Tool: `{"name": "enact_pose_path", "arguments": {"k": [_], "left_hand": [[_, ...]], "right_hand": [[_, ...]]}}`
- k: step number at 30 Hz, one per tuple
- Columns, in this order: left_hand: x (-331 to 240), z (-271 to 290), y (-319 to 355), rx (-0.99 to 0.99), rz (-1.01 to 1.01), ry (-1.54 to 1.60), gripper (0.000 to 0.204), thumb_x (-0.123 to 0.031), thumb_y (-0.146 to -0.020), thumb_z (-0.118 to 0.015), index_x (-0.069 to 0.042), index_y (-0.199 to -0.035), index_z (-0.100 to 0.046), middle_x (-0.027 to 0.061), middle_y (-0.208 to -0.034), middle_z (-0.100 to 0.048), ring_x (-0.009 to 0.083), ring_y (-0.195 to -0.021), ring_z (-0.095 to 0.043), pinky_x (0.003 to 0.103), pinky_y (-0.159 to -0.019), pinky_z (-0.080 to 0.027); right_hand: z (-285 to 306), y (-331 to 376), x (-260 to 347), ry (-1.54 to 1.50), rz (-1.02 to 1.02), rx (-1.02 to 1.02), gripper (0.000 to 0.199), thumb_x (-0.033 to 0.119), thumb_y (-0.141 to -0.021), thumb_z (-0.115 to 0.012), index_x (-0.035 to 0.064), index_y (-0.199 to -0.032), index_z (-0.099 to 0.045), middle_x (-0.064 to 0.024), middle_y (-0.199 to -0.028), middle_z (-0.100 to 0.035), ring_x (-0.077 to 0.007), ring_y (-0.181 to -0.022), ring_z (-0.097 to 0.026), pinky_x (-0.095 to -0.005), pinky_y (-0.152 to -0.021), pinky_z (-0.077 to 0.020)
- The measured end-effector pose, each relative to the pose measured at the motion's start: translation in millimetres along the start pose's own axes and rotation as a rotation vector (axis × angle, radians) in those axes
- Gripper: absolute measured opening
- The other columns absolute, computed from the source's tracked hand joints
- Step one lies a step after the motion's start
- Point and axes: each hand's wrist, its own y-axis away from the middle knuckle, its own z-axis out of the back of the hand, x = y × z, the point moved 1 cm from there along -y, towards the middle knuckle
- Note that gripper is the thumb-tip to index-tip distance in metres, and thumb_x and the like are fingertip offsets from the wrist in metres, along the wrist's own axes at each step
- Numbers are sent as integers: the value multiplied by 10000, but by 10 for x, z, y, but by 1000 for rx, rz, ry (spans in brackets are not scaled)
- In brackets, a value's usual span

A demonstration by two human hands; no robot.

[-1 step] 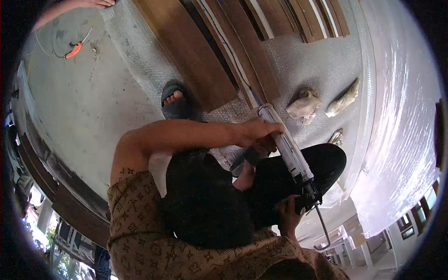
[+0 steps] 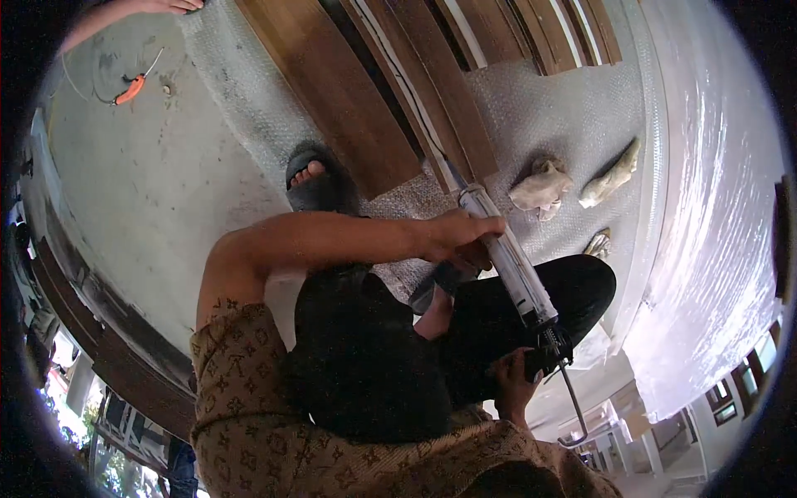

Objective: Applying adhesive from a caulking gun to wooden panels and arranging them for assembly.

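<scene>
Across my right thigh and out past the knees: long silver caulking gun with a black rear end (image 2: pixel 516 278), slanted, nose toward the boards. Left hand (image 2: pixel 458 235) is wrapped round the front half of its barrel, thumb over the top, palm side hidden. Right hand (image 2: pixel 513 380) is curled round the black handle at the back (trigger's hidden, so can't tell how far it's squeezed). Thin metal rod with a hooked end (image 2: pixel 574 400) sticks out behind, below that hand.

Up front, pale tapered nozzle (image 2: pixel 452 176) sits at the near end of a narrow white strip with a black line along it (image 2: pixel 407 89). Can't tell if the tip touches. Strip runs lengthwise among flat brown wood-look planks (image 2: pixel 332 91), all on clear bubble wrap (image 2: pixel 581 108).

Left of the gun, my foot in a dark grey sandal (image 2: pixel 314 187), near the plank ends. Right of it, crumpled beige cloth (image 2: pixel 541 189), then a longer pale cloth (image 2: pixel 612 176).

Further out: orange-handled tool (image 2: pixel 130 89) on the grey floor, another person's hand (image 2: pixel 170 5) at the top left edge, shiny clear plastic sheeting (image 2: pixel 706 232) far right.
</scene>
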Motion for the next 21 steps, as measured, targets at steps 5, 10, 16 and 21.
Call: {"name": "enact_pose_path", "arguments": {"k": [5,10,16,21], "left_hand": [[153,10,-206,-6,-23,108,503,-420,-836,-564,19,-1082,-549,181,-919,-626,323,-808,-639,487,-790,-503],[89,-68,-91,20,-35,66,509,-371,-828,-577,75,-1068,-522,232,-964,-596,334,-846,-634,439,-746,-541],[209,-136,-153,-33,-19,111,468,-404,-852,-570,43,-993,-566,158,-946,-615,257,-808,-632,363,-711,-549],[257,-58,-207,34,-49,-5,387,-338,-851,-577,-40,-1094,-534,131,-974,-613,251,-870,-616,360,-774,-523]], "right_hand": [[130,-5,-58,14,66,-9,382,90,-808,-629,49,-1119,-411,-64,-757,-554,-141,-617,-545,-288,-560,-467],[303,4,-156,4,-31,20,378,96,-793,-637,54,-1118,-450,-68,-784,-570,-139,-675,-564,-302,-580,-471],[369,71,-230,25,122,65,435,264,-795,-627,46,-1133,-461,-120,-929,-568,-215,-769,-568,-323,-602,-460],[379,106,81,-834,-136,385,488,358,-824,-561,29,-1169,-457,-125,-933,-548,-299,-871,-516,-482,-779,-423]]}}
